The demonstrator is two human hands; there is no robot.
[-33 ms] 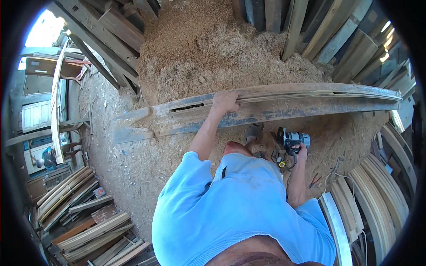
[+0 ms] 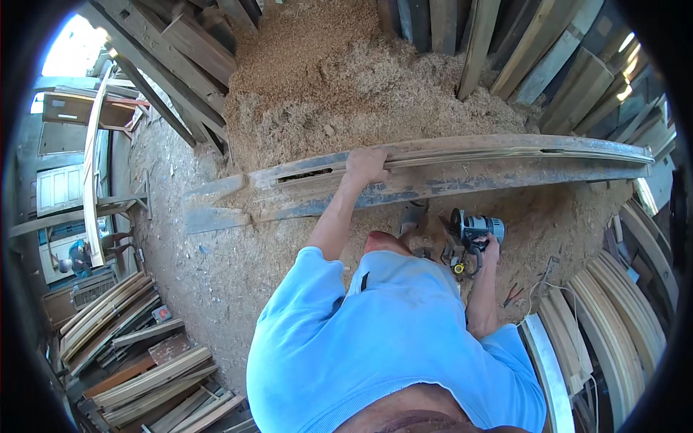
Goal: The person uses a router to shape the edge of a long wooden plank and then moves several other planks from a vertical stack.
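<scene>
A long wooden beam point(image 2: 447, 173) runs across in front of me, bowed by the lens. It has a notched left end, a groove along its top and narrow dark slots. My left hand point(image 2: 368, 165) is closed over the beam's near top edge, left of its middle, just right of one slot. On the near side of the beam, my right hand point(image 2: 491, 249) grips a handheld power tool point(image 2: 482, 226) with a silver and black motor body, a dark round part facing left and a small yellow knob. I cannot tell its exact kind. The fingers there are partly hidden.
Wood shavings point(image 2: 339, 86) heap beyond the beam. Upright boards point(image 2: 447, 29) lean at the back. Stacked planks point(image 2: 115, 317) lie at left; curved boards point(image 2: 613, 317) and a pale cable point(image 2: 570, 292) are at right. Pliers point(image 2: 512, 294) rest on the ground. Another person point(image 2: 78, 256) is far left.
</scene>
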